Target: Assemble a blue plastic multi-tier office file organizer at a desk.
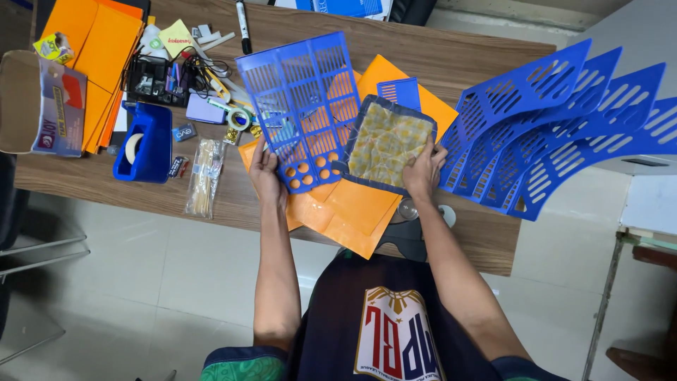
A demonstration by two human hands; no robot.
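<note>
Two hands share the work: left hand (266, 173) grips the blue slotted panel (303, 106), right hand (423, 171) presses a yellow cloth (388, 143) beside it.

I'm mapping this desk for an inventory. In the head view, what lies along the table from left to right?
Cardboard box → blue tape dispenser → packet of sticks → left hand → blue slotted panel → yellow cloth → right hand → blue file rack.
</note>
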